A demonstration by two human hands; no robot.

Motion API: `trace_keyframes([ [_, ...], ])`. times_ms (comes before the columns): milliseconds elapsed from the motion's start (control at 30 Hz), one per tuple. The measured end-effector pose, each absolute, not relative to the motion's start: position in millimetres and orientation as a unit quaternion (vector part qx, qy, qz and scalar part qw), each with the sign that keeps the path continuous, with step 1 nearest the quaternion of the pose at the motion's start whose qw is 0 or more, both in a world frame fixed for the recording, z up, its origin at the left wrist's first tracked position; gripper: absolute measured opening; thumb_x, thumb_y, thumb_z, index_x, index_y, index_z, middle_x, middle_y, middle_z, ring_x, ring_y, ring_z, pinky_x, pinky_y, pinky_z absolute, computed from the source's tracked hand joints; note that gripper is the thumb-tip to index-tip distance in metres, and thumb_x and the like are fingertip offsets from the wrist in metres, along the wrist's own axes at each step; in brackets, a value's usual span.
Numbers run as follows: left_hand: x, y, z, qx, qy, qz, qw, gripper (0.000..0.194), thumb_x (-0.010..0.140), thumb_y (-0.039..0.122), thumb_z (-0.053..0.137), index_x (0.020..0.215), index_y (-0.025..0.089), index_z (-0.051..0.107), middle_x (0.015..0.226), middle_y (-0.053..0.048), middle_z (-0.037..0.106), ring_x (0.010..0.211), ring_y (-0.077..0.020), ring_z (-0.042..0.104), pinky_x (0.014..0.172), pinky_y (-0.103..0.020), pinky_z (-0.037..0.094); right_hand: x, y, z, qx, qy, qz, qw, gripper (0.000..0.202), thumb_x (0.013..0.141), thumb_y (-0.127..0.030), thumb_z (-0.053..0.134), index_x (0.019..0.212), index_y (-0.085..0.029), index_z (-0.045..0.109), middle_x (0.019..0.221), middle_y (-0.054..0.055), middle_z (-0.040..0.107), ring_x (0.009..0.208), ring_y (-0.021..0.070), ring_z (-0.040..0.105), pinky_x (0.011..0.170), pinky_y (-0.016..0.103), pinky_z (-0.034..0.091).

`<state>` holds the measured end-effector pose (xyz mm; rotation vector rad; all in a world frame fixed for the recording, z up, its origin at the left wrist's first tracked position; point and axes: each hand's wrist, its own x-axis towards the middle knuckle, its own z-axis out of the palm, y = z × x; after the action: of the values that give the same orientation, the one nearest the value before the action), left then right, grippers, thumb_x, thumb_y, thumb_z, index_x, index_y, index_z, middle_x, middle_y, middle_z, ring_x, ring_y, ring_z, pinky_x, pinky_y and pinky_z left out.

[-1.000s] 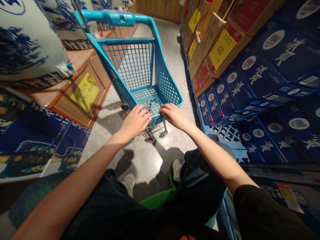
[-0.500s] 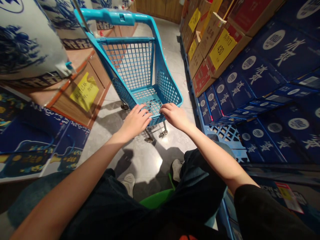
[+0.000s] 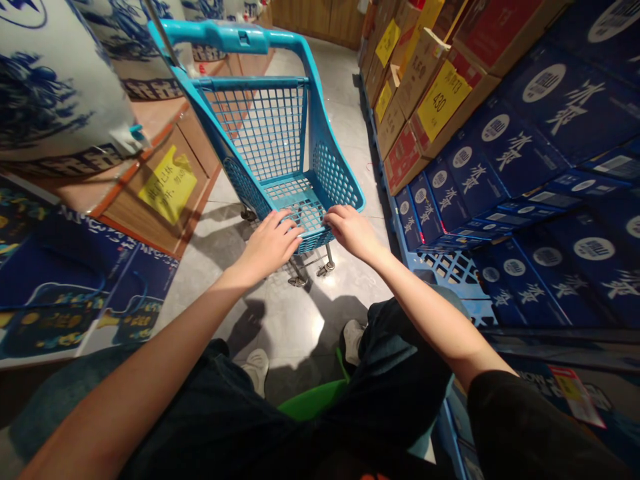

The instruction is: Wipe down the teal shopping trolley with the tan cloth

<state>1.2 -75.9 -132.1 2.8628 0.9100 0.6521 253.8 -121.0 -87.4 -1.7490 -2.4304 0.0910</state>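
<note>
A blue plastic shopping cart [image 3: 290, 193] stands in front of me on the floor, its grid basket holding nothing that I can see. My left hand [image 3: 274, 237] lies over the near rim of the basket at its left corner, fingers bent across the edge. At the right corner of the same rim, my right hand [image 3: 350, 230] has its fingers curled over the edge. Both thumbs are mostly hidden. The cart's handle [image 3: 235, 37] is at the far end, away from me.
Blue cartons [image 3: 500, 147] are stacked on a blue pallet [image 3: 450, 267] to the right, with brown boxes [image 3: 415, 93] beyond. Large blue-and-white jars [image 3: 55, 87] line a wooden stand [image 3: 180, 160] on the left. Something green [image 3: 315, 400] shows between my legs.
My right hand has shifted slightly right along the rim. The left hand and the cart look almost unchanged.
</note>
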Motion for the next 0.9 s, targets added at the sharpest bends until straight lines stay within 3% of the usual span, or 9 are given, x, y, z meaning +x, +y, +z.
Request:
trace_keyframes([
  [167, 1.5, -76.8, -131.0, 0.933, 0.297, 0.202, 0.023, 0.038, 0.11, 0.03, 0.048, 0.126, 0.02, 0.082, 0.125, -0.017, 0.079, 0.148, -0.038, 0.058, 0.127, -0.068, 0.046, 249.6, -120.5, -84.0, -0.562, -0.824, 0.034, 0.057, 0.032, 0.112, -0.014, 0.05, 0.132, -0.02, 0.075, 0.143, 0.011, 0.071, 0.126, 0.0276, 0.061, 0.096, 0.037, 0.053],
  [433, 1.7, -76.5, -131.0, 0.934, 0.291, 0.205, 0.016, 0.038, 0.111, 0.028, 0.05, 0.126, 0.017, 0.082, 0.12, -0.018, 0.081, 0.146, -0.039, 0.06, 0.125, -0.067, 0.05, 275.0, -110.0, -76.5, -0.656, -0.754, 0.0, 0.042, 0.032, 0.109, -0.009, 0.049, 0.12, -0.018, 0.077, 0.124, 0.013, 0.075, 0.114, 0.0289, 0.064, 0.088, 0.037, 0.052],
  [667, 1.9, -78.2, -129.0, 0.938, 0.29, 0.189, -0.006, 0.04, 0.112, 0.029, 0.046, 0.126, 0.017, 0.082, 0.124, -0.018, 0.08, 0.148, -0.0388, 0.059, 0.126, -0.068, 0.048, 240.0, -127.5, -90.3, -0.545, -0.837, 0.01, 0.06, 0.031, 0.11, -0.012, 0.051, 0.127, -0.019, 0.075, 0.142, 0.014, 0.072, 0.128, 0.029, 0.059, 0.1, 0.04, 0.054],
  [900, 2.3, -77.2, -130.2, 0.932, 0.294, 0.208, 0.032, 0.037, 0.109, 0.028, 0.051, 0.126, 0.021, 0.083, 0.123, -0.016, 0.08, 0.148, -0.0383, 0.059, 0.127, -0.069, 0.047, 281.0, -101.6, -86.4, -0.673, -0.737, 0.019, 0.067, 0.034, 0.107, -0.007, 0.047, 0.119, -0.016, 0.077, 0.12, 0.013, 0.074, 0.107, 0.0265, 0.064, 0.085, 0.036, 0.053],
])
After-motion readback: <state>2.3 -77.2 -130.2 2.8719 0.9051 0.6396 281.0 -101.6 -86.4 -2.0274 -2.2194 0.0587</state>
